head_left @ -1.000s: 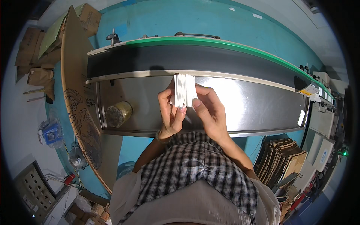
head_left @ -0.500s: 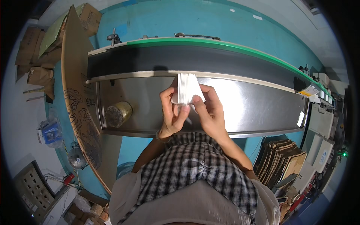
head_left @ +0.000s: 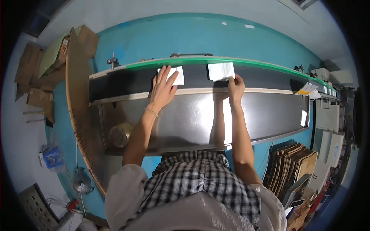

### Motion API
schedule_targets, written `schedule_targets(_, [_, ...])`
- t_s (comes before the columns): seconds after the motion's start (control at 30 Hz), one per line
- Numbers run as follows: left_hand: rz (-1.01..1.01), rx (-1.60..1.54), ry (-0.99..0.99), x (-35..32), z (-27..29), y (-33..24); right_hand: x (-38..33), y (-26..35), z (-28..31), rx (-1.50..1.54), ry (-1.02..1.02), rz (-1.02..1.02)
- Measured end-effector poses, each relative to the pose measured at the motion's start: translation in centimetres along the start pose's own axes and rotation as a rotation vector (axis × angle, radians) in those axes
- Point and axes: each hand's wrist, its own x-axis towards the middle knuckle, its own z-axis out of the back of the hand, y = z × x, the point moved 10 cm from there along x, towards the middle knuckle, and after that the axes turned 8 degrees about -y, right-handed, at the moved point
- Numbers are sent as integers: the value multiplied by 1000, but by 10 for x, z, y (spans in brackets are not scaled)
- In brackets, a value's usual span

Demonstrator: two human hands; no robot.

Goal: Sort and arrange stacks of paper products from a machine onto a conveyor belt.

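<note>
While both arms reach to upper centre, left hand (head_left: 163, 87) flat, fingers spread on white packet (head_left: 174, 75), right hand (head_left: 235, 86) pinching second white packet (head_left: 221, 71), dark conveyor belt (head_left: 115, 82), steel table (head_left: 185, 119) below.

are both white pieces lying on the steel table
No, both white pieces lie on the dark conveyor belt, one under each hand, beyond the steel table.

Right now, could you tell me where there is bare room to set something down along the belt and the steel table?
The brushed steel table is bare right of the right hand, up to a small white card. The black conveyor belt is bare left of the left hand. It is crowded mid-belt, where the hands press two white packets.
</note>
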Motion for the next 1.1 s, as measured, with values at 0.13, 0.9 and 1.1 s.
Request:
schedule_targets(0.13, [-77,151,-46,16,0,-8,18,-3,38,103,-88,-86])
schedule_targets(0.9, [692,29,-233,-485,234,-157,-549,-60,-18,-126,1434,467])
schedule_targets(1.1, [925,813,-718,-632,445,-197,-742,-14,8,-188,1884,694])
